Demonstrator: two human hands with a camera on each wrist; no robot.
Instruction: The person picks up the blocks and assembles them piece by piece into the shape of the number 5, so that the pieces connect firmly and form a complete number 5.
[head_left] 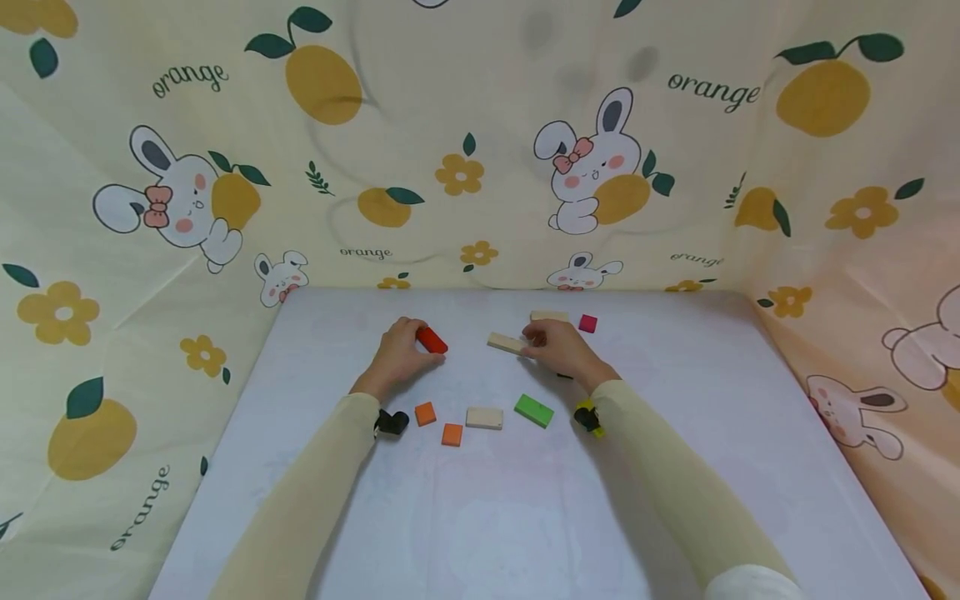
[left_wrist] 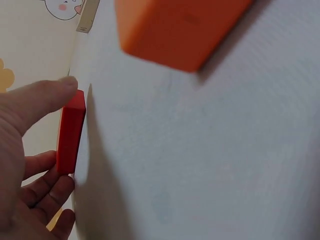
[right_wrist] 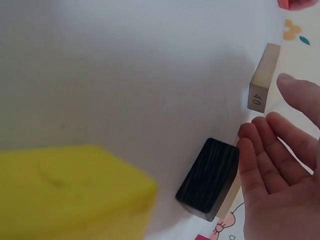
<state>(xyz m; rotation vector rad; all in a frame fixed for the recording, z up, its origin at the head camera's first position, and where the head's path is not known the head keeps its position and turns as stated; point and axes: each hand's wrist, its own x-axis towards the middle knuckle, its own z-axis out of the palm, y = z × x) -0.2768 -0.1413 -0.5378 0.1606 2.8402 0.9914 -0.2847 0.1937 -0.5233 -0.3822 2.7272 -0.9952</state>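
Note:
My left hand (head_left: 395, 357) grips a red block (head_left: 431, 339) a little above the tabletop, thumb on one end and fingertips on the other. My right hand (head_left: 564, 350) is at the near end of a pale wooden block (head_left: 504, 342) marked 40. In the right wrist view, thumb and fingers are apart around nothing, and that block (right_wrist: 265, 75) lies just past the fingertips. A black block (right_wrist: 210, 175) stands beside the right fingers, mostly hidden by the hand in the head view. Another pale wooden block (head_left: 550, 316) lies behind the hand.
Closer to me lie two orange blocks (head_left: 425, 413), a pale block (head_left: 484, 418) and a green block (head_left: 534, 411). A yellow block (right_wrist: 75, 195) is close under the right wrist. At the back is a small crimson block (head_left: 588, 323). Printed cloth (head_left: 487, 217) walls the table.

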